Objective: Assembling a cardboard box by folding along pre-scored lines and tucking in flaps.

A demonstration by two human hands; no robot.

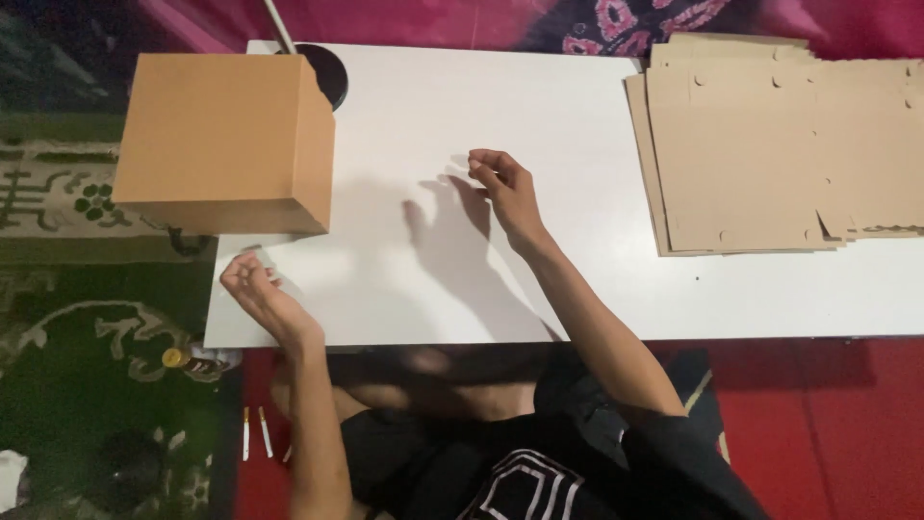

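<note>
Head view, single frame. Item: low white table (597, 289), seen from above, with a seated person at its near edge. Item: assembled brown cardboard box (226, 144), closed, standing on the table's far left corner, partly overhanging the left edge. Item: stack of flat, die-cut cardboard blanks (770, 154), unfolded, lying at the far right, well apart from the box. Item: left hand (255, 289), at the table's near left edge just below the box, fingers curled loosely inward, holding nothing visible, not touching the box. Item: right hand (505, 188), raised over the bare middle of the table, fingers half-bent, empty, its shadow falling to the left. Item: dark round object (327, 69) behind the box, mostly hidden. Item: patterned green carpet (87, 318) at left. Judged stage: one box stands finished and both hands are free, between pieces. A further box would call for the right hand to reach right to the top blank.
</note>
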